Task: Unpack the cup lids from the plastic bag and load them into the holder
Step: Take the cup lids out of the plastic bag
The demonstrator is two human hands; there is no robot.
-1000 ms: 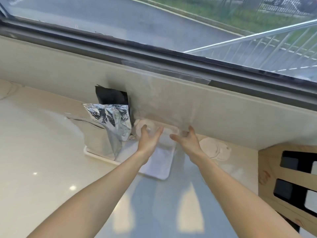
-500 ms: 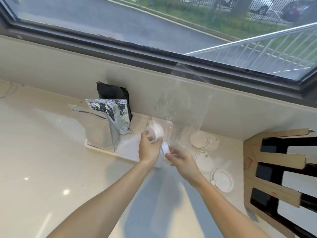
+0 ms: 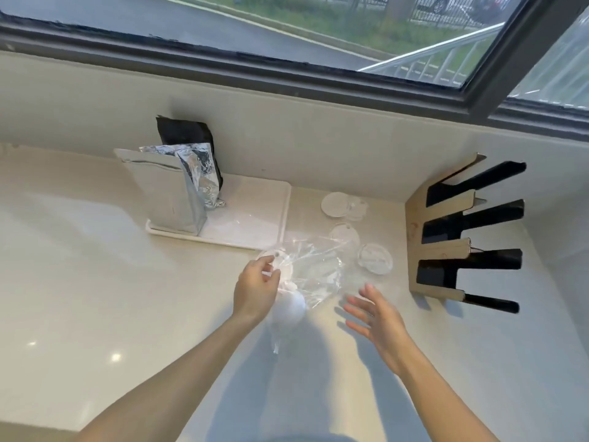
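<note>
Left hand (image 3: 256, 290) is pinched round the clear plastic bag (image 3: 314, 269), white lids (image 3: 288, 309) bunched inside it just under the fingers, the bag crumpled over the counter (image 3: 95, 266). Right hand (image 3: 379, 320) hangs spread wide, empty, palm turned in, apart from the bag. Loose lids (image 3: 334, 204) lie scattered on the counter beyond, between the white tray (image 3: 255, 224) and the wooden holder (image 3: 446, 250) at the right wall. Foil pouches (image 3: 172, 189) stand upright on the tray's left end
</note>
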